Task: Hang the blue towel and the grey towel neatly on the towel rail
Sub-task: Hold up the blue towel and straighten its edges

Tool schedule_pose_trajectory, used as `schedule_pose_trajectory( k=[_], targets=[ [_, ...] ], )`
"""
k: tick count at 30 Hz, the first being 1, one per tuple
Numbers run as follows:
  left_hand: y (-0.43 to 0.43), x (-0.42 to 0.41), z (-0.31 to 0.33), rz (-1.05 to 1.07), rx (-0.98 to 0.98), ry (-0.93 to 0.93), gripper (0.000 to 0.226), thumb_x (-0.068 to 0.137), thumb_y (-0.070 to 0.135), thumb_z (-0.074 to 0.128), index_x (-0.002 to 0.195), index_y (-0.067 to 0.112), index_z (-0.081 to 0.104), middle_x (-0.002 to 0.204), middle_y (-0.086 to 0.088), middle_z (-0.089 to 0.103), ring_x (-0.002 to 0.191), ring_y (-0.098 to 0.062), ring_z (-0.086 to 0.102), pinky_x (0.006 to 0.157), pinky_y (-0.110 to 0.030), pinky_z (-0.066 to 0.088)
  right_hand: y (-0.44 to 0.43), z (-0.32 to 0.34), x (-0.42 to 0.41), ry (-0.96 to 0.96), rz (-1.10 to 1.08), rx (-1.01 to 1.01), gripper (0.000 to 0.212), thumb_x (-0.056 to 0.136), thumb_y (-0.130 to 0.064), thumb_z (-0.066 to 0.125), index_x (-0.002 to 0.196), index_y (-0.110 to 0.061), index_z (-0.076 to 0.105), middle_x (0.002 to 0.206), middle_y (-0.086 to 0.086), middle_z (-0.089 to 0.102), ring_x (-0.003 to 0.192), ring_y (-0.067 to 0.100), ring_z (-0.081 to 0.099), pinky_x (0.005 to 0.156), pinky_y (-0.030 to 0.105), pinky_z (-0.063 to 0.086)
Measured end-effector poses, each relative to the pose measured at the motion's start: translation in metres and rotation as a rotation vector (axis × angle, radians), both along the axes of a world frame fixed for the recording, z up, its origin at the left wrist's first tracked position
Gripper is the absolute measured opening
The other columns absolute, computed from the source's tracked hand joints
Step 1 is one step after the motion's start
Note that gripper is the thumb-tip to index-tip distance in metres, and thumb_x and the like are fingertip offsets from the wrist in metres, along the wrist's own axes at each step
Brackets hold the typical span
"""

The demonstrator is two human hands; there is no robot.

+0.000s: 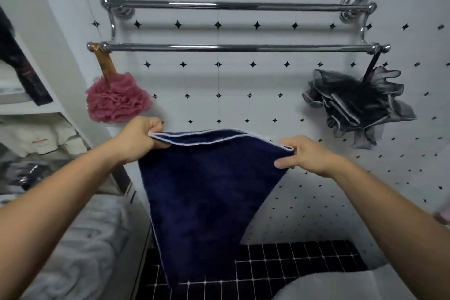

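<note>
Left hand (140,137) and right hand (302,156) each pinch a top corner of our blue towel (204,197), spread below the towel rail (238,47). Next we lift it over a bar, reckon.

Both hands hold the blue towel (207,197) up below the rail (238,48).
The left hand (140,140) grips one top corner, the right hand (302,156) pinches the other; the doubled towel hangs narrowing toward the dark floor tiles (292,268). A pink pouf (117,101) and a grey pouf (358,102) hang from the rail's ends.
</note>
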State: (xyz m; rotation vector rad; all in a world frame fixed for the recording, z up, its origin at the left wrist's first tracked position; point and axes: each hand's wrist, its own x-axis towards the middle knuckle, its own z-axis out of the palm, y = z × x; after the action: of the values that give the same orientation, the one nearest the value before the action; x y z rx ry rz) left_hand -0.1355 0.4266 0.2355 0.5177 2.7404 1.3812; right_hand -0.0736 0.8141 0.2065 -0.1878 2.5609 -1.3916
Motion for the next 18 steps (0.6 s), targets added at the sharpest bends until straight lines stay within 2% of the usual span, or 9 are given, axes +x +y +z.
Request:
schedule_pose_trajectory(
  k=[3,6,8,9,11,13,15,17,18],
  targets=[
    [-0.015,0.005,0.003,0.038,-0.089,0.01,0.049,0.064,-0.01,0.083,0.061,0.014,0.04,0.048,0.014,0.043,0.043,0.0,0.034,0.043,-0.015,0.027,0.01,0.002,-0.013,0.088,-0.13,-0.024,0.005,0.079,-0.013,0.077,0.082,-0.016,0.075,0.074,0.007,0.066,0.062,0.018,0.052,0.06,0.034,0.045],
    [-0.009,0.002,-0.006,0.068,-0.343,0.078,0.025,0.073,0.006,0.082,0.069,0.012,0.059,0.063,-0.002,0.058,0.058,-0.011,0.052,0.054,-0.026,0.039,-0.005,-0.004,-0.028,0.077,-0.334,-0.145,0.005,0.091,-0.011,0.065,0.094,-0.013,0.069,0.093,0.01,0.067,0.055,0.015,0.059,0.043,0.026,0.046],
    [-0.008,-0.004,-0.017,0.099,-0.579,0.152,0.03,0.082,0.016,0.076,0.063,0.015,0.053,0.062,-0.008,0.054,0.063,-0.028,0.055,0.057,-0.032,0.036,-0.027,-0.004,-0.029,-0.024,-0.282,-0.182,0.014,0.096,-0.011,0.058,0.11,-0.009,0.063,0.11,0.01,0.067,0.055,0.017,0.069,0.04,0.023,0.049],
    [-0.012,-0.007,-0.021,0.12,-0.587,0.181,0.033,0.083,0.019,0.074,0.06,0.016,0.052,0.061,-0.01,0.053,0.066,-0.03,0.057,0.058,-0.033,0.037,-0.035,-0.001,-0.023,-0.089,-0.211,-0.216,0.017,0.096,-0.011,0.057,0.113,-0.01,0.061,0.116,0.01,0.067,0.06,0.021,0.073,0.044,0.024,0.053],
    [-0.026,-0.007,-0.021,0.168,-0.391,0.146,0.029,0.083,0.018,0.071,0.06,0.011,0.056,0.062,-0.011,0.052,0.066,-0.023,0.055,0.057,-0.031,0.038,-0.039,0.009,-0.004,-0.211,-0.018,-0.306,0.025,0.089,-0.01,0.063,0.114,-0.011,0.062,0.112,0.011,0.072,0.073,0.029,0.075,0.057,0.026,0.06],
    [-0.039,0.011,-0.015,0.137,-0.015,0.023,0.013,0.085,0.009,0.068,0.074,0.001,0.067,0.067,-0.01,0.054,0.066,-0.017,0.049,0.056,-0.026,0.039,-0.03,0.018,0.017,-0.313,0.18,-0.382,0.049,0.072,-0.019,0.078,0.116,-0.004,0.061,0.098,0.017,0.075,0.074,0.031,0.075,0.061,0.029,0.061],
    [-0.046,0.034,-0.013,0.009,0.123,-0.132,0.013,0.084,0.004,0.069,0.074,0.011,0.073,0.065,-0.004,0.062,0.061,-0.011,0.053,0.058,-0.023,0.044,-0.018,0.021,0.023,-0.333,0.194,-0.421,0.076,0.054,-0.032,0.092,0.116,0.0,0.061,0.094,0.022,0.074,0.07,0.032,0.074,0.059,0.03,0.061],
    [-0.045,0.037,-0.017,-0.131,-0.168,-0.197,0.009,0.083,0.014,0.075,0.076,0.009,0.072,0.07,-0.006,0.07,0.065,-0.01,0.057,0.066,-0.028,0.05,-0.014,0.014,0.007,-0.188,-0.041,-0.349,0.076,0.051,-0.04,0.094,0.111,-0.005,0.064,0.1,0.022,0.074,0.07,0.028,0.075,0.058,0.026,0.06],
    [-0.043,0.033,-0.019,-0.148,-0.361,-0.172,0.015,0.084,0.019,0.074,0.078,0.006,0.07,0.073,-0.013,0.071,0.067,-0.014,0.057,0.07,-0.033,0.052,-0.016,0.01,-0.001,-0.111,-0.135,-0.279,0.059,0.063,-0.035,0.089,0.108,-0.006,0.064,0.105,0.025,0.071,0.07,0.026,0.075,0.058,0.024,0.06]
  ],
)
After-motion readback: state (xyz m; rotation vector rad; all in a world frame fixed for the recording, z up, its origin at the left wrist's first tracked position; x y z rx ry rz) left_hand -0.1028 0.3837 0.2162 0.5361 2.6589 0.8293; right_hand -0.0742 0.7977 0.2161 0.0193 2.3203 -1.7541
